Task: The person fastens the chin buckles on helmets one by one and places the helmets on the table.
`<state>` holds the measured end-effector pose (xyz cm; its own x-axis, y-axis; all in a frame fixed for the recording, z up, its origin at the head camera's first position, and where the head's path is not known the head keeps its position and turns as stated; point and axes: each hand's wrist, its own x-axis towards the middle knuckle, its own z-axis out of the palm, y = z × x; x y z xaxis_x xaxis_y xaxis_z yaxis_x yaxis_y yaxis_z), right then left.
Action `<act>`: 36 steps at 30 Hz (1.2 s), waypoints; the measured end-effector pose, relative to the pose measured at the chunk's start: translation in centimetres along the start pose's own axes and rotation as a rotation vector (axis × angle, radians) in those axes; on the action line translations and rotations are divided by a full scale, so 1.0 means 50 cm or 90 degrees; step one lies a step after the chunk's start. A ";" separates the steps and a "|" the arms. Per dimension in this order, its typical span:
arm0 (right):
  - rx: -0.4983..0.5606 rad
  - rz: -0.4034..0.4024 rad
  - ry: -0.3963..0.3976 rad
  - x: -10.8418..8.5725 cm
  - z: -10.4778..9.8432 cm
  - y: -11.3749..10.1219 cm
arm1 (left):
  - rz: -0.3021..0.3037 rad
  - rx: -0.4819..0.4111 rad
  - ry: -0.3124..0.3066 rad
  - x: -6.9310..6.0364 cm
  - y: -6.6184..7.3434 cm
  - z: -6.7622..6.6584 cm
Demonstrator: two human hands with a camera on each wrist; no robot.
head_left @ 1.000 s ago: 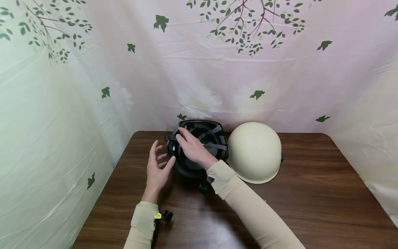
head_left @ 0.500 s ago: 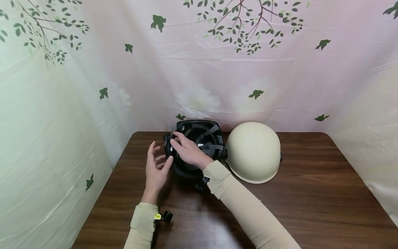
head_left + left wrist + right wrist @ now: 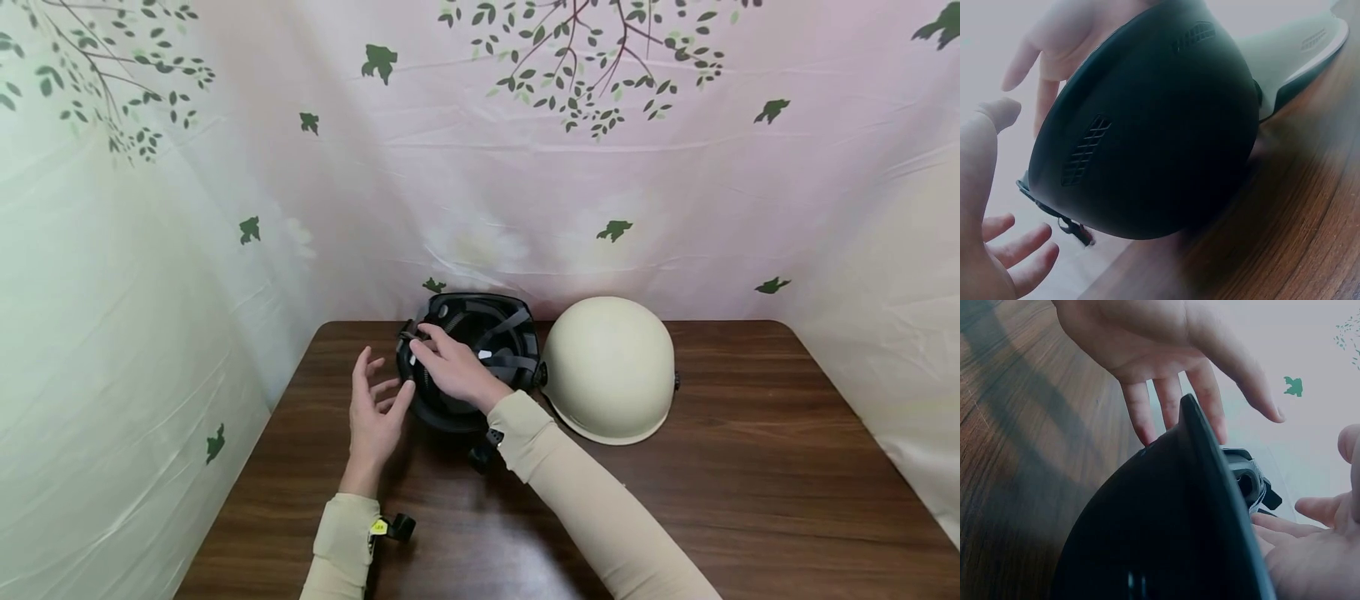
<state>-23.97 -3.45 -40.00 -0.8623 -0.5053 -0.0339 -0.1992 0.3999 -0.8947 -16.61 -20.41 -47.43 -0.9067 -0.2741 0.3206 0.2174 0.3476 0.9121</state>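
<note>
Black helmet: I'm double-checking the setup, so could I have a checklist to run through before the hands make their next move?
1. Black helmet lying with its inside facing up: ok.
2. Left hand gripping it: not ok, held loosely beside it.
3. Right hand over the inside: ok.
4. Straps fastened: cannot tell.
5. Cream helmet standing dome up alongside: ok.
6. Gap between both helmets: cannot tell.

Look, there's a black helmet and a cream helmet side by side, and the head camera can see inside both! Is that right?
Not quite: you can see inside the black helmet, but the cream helmet beside it shows its rounded outside. The head view shows this.
</note>
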 end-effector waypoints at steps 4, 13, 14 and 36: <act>0.015 0.004 0.027 0.000 -0.001 0.001 | -0.001 0.003 0.001 -0.003 0.002 -0.001; 0.050 -0.015 0.095 -0.004 -0.006 0.005 | -0.011 0.000 -0.001 -0.004 -0.004 0.000; 0.053 -0.019 0.100 -0.005 -0.008 0.006 | -0.012 0.000 -0.002 -0.004 -0.005 0.000; 0.082 -0.083 0.198 -0.031 -0.051 0.015 | -0.015 0.000 -0.009 -0.002 0.002 0.007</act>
<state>-24.00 -0.41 -39.49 -0.9379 -0.2810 0.2036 -0.2737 0.2381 -0.9319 -16.64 -20.05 -47.46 -0.9162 -0.2699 0.2962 0.1965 0.3418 0.9190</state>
